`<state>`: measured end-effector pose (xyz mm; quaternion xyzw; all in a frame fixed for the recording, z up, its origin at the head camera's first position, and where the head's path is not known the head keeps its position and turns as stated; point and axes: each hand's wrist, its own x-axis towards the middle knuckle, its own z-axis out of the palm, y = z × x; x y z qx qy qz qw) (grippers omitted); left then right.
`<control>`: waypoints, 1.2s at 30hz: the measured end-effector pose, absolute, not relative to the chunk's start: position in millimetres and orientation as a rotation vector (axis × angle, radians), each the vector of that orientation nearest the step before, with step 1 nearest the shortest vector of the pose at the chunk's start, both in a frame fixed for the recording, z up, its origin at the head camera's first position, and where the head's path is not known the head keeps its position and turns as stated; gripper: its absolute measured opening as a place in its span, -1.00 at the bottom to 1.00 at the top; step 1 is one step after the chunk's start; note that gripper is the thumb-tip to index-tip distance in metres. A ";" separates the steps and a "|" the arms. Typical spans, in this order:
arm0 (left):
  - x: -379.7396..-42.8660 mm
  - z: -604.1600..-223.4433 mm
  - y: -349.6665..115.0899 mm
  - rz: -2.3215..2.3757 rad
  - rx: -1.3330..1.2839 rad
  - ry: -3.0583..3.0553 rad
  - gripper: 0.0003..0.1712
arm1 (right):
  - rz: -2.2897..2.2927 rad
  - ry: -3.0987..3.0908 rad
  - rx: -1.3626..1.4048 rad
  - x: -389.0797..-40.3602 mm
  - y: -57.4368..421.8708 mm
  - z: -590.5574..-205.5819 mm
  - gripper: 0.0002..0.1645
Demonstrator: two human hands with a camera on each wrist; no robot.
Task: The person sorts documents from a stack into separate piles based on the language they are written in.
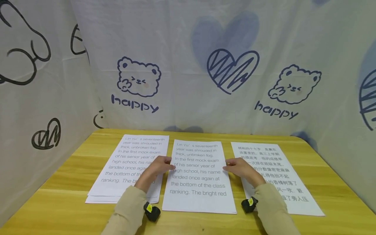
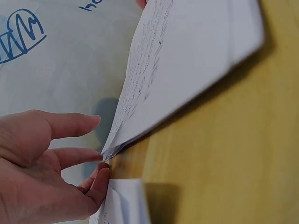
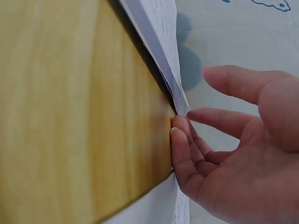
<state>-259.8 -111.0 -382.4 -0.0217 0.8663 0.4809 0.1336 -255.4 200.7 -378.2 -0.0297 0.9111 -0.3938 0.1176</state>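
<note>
A stack of white printed sheets [image 1: 199, 201] with English text lies in the middle of the wooden table. My left hand [image 1: 158, 166] is at its left edge and my right hand [image 1: 241, 168] at its right edge. In the left wrist view, the index fingertip of my left hand [image 2: 46, 172] meets the stack's edge [image 2: 187, 51], with the thumb held apart. Similarly, my right hand [image 3: 238, 154] touches the paper edge [image 3: 152, 35] with its fingertips, thumb raised away from the paper. Neither thumb presses on the sheets.
Another pile of English sheets [image 1: 113, 191], slightly fanned at its near edge, lies to the left. A sheet or pile with Chinese text [image 1: 305, 206] lies to the right, partly under my right forearm. White cloth [image 1: 182, 81] with drawings hangs behind the table [image 1: 55, 202].
</note>
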 end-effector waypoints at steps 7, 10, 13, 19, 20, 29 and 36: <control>-260.0 -382.3 -108.0 1.427 -0.075 2.511 -0.38 | -1.289 2.583 -0.066 -256.5 202.6 -380.2 -0.35; -259.1 -379.5 -105.0 1.470 -0.072 2.533 -0.38 | -1.358 2.542 -0.049 -255.7 201.1 -380.1 -0.35; -257.9 -377.3 -102.9 1.525 -0.052 2.558 -0.42 | -1.373 2.542 -0.048 -255.8 199.6 -378.9 -0.34; -256.1 -375.7 -101.3 1.574 -0.076 2.544 -0.43 | -1.399 2.572 -0.010 -258.2 198.9 -379.0 -0.35; -256.1 -375.7 -101.3 1.574 -0.088 2.545 -0.43 | -1.410 2.573 -0.004 -258.0 199.1 -378.8 -0.35; -260.6 -374.0 -104.3 1.737 -0.112 2.476 -0.43 | -1.505 2.561 0.031 -252.4 205.2 -360.6 -0.36; -263.5 -367.5 -106.8 1.983 -0.118 2.297 -0.45 | -1.589 2.533 0.086 -252.4 214.6 -354.7 -0.33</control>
